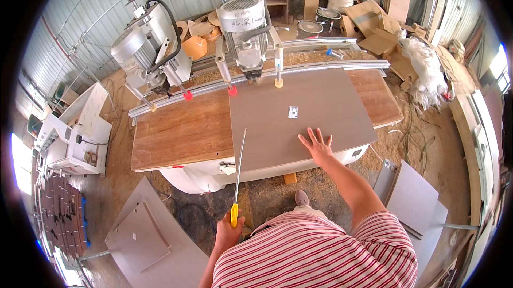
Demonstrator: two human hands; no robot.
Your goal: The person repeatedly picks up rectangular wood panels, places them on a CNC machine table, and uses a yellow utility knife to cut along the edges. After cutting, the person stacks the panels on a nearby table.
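Note:
My left hand (228, 231) is closed around the yellow handle of a long screwdriver (239, 173), which points up and away from me. Its thin metal shaft crosses in front of the near left edge of a brown panel (299, 87). The panel lies flat on the wooden machine table (181, 127), with a small white label (293, 112) near its middle. My right hand (321, 149) rests on the panel near its front edge, palm down and fingers spread. Behind the panel stands a drilling head (243, 26) with pressing rods on both sides.
A second drilling head (133, 50) stands to the left on the metal rail (181, 90). Stacked panels (140, 237) lie at lower left, others (409, 200) at right. Cardboard (380, 41), plastic wrap (425, 71) and paint buckets (310, 28) fill the back. Sawdust covers the floor.

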